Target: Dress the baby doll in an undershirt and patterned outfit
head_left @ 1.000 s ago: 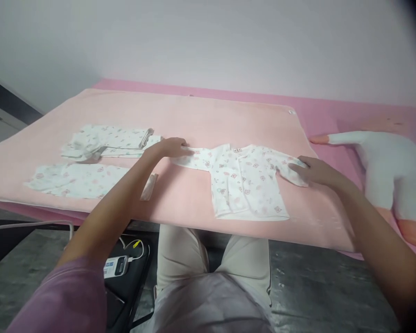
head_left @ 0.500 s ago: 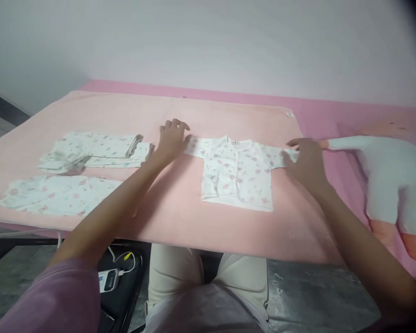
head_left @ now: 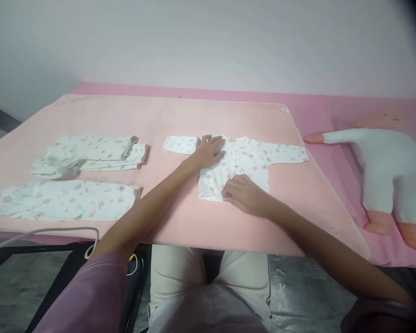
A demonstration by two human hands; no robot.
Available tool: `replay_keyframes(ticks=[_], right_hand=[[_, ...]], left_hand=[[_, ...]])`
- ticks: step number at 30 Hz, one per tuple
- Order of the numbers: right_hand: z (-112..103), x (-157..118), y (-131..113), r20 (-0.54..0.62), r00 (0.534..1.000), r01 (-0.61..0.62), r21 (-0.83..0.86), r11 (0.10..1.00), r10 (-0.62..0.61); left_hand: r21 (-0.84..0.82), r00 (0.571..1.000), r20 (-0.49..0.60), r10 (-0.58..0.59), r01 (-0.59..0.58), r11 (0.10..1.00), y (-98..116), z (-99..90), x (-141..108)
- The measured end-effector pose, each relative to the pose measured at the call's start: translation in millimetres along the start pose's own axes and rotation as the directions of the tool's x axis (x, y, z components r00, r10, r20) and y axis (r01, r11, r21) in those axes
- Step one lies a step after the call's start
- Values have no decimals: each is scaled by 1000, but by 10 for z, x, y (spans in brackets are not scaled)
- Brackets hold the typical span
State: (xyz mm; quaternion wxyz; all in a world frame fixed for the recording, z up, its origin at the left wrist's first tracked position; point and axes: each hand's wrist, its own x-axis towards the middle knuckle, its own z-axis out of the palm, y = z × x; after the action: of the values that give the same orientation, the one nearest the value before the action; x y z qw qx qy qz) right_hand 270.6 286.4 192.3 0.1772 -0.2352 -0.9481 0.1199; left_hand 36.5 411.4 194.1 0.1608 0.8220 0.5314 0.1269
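A small white patterned shirt (head_left: 251,162) lies flat on the peach mat (head_left: 194,226), its sleeves stretched out to both sides. My left hand (head_left: 208,151) rests with spread fingers on the shirt's upper left part, beside the collar and over the root of the left sleeve. At the lower middle of the shirt, near its hem, my right hand (head_left: 241,192) has its fingers bent and drawn together on the cloth; what they hold, if anything, is hidden.
Folded patterned clothes (head_left: 97,148) lie on the left, with another patterned garment (head_left: 69,199) in front of them. A doll in white (head_left: 384,157) lies at the right on a pink surface. A white cable (head_left: 55,230) crosses the front left edge.
Both hands have left the sleeve ends and moved inward onto the shirt's body, the right one also nearer to me. Both sleeves now lie fully in view up to my left hand.
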Motion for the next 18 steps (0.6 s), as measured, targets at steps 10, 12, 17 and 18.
replay_keyframes(ticks=[10,12,17,18], right_hand=[[53,-133,-115,-106,950,-278,135,951,293],[68,-155,-108,-108,936,-325,93,941,334],[31,-113,-180,-115,871,-466,121,877,478],[9,-85,-204,-109,838,-522,126,843,535]], left_hand=[[61,959,-108,262,-256,965,60,147,119],[51,938,-102,332,-329,943,76,86,201],[-3,945,29,325,-325,946,39,-162,453],[-40,944,41,328,-326,944,1,-218,477]])
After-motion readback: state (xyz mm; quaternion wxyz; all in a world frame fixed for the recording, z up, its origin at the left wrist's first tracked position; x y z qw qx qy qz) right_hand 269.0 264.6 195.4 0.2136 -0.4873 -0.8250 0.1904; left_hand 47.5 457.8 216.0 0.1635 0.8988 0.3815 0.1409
